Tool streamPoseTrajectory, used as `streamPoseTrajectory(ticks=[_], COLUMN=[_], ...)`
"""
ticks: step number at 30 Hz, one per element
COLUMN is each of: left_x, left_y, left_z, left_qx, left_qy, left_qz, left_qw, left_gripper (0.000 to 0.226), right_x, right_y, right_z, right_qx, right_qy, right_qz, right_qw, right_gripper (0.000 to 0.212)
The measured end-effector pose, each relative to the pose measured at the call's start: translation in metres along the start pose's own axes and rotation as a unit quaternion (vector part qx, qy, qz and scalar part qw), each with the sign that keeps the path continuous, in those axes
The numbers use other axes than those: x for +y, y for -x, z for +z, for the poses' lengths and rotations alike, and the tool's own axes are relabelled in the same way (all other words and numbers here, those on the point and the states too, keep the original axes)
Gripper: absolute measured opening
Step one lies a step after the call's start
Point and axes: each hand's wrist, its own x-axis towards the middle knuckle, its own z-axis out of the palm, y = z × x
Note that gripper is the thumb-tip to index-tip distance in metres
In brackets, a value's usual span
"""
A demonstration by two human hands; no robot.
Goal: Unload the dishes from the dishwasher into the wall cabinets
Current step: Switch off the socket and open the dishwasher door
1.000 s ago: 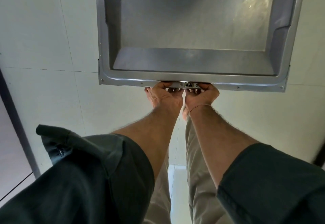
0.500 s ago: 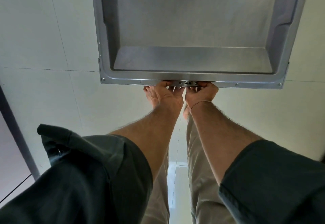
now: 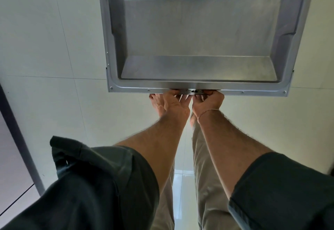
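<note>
As I bend, I grip the grey steel dishwasher door (image 3: 198, 36).
Left hand (image 3: 171, 106), right hand (image 3: 207, 103) curl round its near edge.

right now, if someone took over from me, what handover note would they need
Left-hand grip: fingers curled round the near edge of the open stainless steel dishwasher door, left of its small metal latch.
Right-hand grip: curled round the same edge, right of the latch.
Door's inner panel faces up; no dishes, racks or cabinets in view.
Done: door open. Left: apparently all the unloading.
</note>
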Motion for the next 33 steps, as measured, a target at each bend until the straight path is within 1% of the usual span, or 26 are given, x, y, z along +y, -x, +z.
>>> streamPoseTrajectory(ticks=[3,6,7,9,10,12,14,16,19,22,23,25,27,28,31,33], left_x=[-0.004,-0.005,-0.003,0.003,0.007,0.019,0.033,0.047,0.067,0.087,0.094,0.109,0.124,0.132,0.156,0.170], left_y=[0.008,0.025,0.031,0.043,0.049,0.060,0.072,0.081,0.088,0.095,0.097,0.101,0.107,0.111,0.120,0.122], left_z=[0.000,0.010,0.014,0.024,0.030,0.046,0.068,0.091,0.127,0.164,0.177,0.202,0.229,0.243,0.285,0.312], left_qx=[0.041,0.072,0.081,0.070,0.055,0.018,-0.024,-0.060,-0.108,-0.163,-0.179,-0.210,-0.241,-0.253,-0.275,-0.275], left_qy=[-0.039,-0.068,-0.073,-0.073,-0.072,-0.053,-0.035,-0.026,-0.012,0.002,0.010,0.021,0.008,-0.008,-0.063,-0.110], left_qz=[-0.018,-0.027,-0.023,-0.030,-0.038,-0.044,-0.042,-0.036,-0.036,-0.038,-0.041,-0.043,-0.031,-0.020,0.017,0.055], left_qw=[0.998,0.995,0.994,0.994,0.995,0.997,0.998,0.997,0.993,0.986,0.983,0.977,0.970,0.967,0.959,0.953], left_gripper=[0.044,0.018,0.013,0.004,0.007,0.016,0.017,0.023,0.038,0.054,0.056,0.060,0.062,0.063,0.062,0.054], right_x=[-0.001,-0.003,-0.005,-0.015,-0.022,-0.038,-0.055,-0.072,-0.094,-0.117,-0.125,-0.142,-0.159,-0.169,-0.192,-0.208], right_y=[0.006,0.019,0.027,0.048,0.060,0.082,0.094,0.103,0.115,0.123,0.123,0.125,0.125,0.127,0.132,0.136], right_z=[0.000,0.000,0.003,0.010,0.015,0.027,0.045,0.067,0.100,0.135,0.148,0.175,0.201,0.212,0.244,0.267], right_qx=[0.021,0.032,0.035,0.041,0.038,0.022,0.001,-0.043,-0.093,-0.149,-0.162,-0.192,-0.232,-0.251,-0.297,-0.303], right_qy=[0.027,0.057,0.055,0.031,0.023,0.008,-0.040,-0.075,-0.099,-0.113,-0.106,-0.087,-0.058,-0.042,0.016,0.089], right_qz=[0.010,0.008,0.003,-0.009,-0.016,-0.017,-0.008,0.007,0.003,0.003,0.000,-0.014,-0.035,-0.046,-0.095,-0.146], right_qw=[0.999,0.998,0.998,0.999,0.999,1.000,0.999,0.996,0.991,0.982,0.981,0.977,0.970,0.966,0.950,0.938], right_gripper=[0.054,0.027,0.022,0.013,0.006,0.014,0.023,0.028,0.028,0.020,0.020,0.029,0.040,0.041,0.042,0.038])
